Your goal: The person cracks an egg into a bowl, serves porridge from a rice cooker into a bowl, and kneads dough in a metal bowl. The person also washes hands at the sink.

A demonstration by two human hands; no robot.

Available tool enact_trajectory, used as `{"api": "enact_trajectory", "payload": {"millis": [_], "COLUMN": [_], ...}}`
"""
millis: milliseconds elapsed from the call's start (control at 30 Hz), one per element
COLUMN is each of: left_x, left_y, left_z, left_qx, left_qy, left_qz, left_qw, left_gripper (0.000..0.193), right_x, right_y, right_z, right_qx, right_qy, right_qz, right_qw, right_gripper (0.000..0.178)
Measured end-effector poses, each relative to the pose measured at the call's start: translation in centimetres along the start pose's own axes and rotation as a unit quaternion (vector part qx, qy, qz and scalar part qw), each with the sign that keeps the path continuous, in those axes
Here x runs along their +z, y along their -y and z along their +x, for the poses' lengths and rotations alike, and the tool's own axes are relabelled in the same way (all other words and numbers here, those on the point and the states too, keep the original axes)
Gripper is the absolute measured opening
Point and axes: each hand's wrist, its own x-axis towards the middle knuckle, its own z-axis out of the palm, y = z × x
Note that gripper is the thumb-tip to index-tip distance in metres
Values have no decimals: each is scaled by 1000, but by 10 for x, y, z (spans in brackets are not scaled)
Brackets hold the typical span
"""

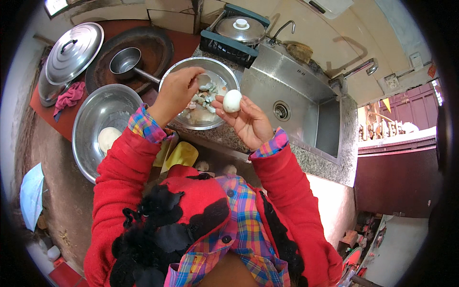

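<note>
A smooth white peeled egg (232,101) rests in the fingers of my right hand (249,125), palm up at the near right rim of a metal bowl (233,71). Loose pieces of eggshell (204,99), white and brownish, lie in that bowl. Over the bowl's left side hovers my left hand (178,93), its fingers drawn together in a pinch. A whitish bit shows beside its fingertips, but I cannot tell whether they hold it.
Left stands a larger metal bowl (85,125) with a pale round lump (109,138). Behind it are a saucepan (125,63), a metal lid (76,50) and a pink cloth (70,99). A sink (296,91) is at right; a dark green basket (209,42) holds a lidded pot (240,30).
</note>
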Motion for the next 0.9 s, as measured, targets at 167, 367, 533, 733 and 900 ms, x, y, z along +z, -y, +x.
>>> {"api": "enact_trajectory", "payload": {"millis": [167, 367, 533, 733, 900], "left_x": [5, 11, 9, 8, 9], "left_y": [-3, -38, -39, -37, -16], "left_z": [-3, -13, -14, -17, -11], "left_qx": [129, 163, 181, 183, 134], "left_qy": [-9, -33, -47, -32, -30], "left_qz": [38, 24, 29, 11, 173], "left_qw": [991, 986, 982, 983, 975], "left_gripper": [21, 17, 15, 19, 29], "right_x": [-1, -3, -1, -1, -8], "right_y": [-1, -8, -13, -10, -5], "right_z": [2, 3, 2, -4, -25], "right_qx": [-16, -45, -48, -42, -57], "right_qy": [-26, -9, -14, -54, -80], "right_qz": [-9, -15, -31, -27, -12], "right_qw": [999, 999, 998, 997, 995], "right_gripper": [30, 30, 29, 34, 45]}}
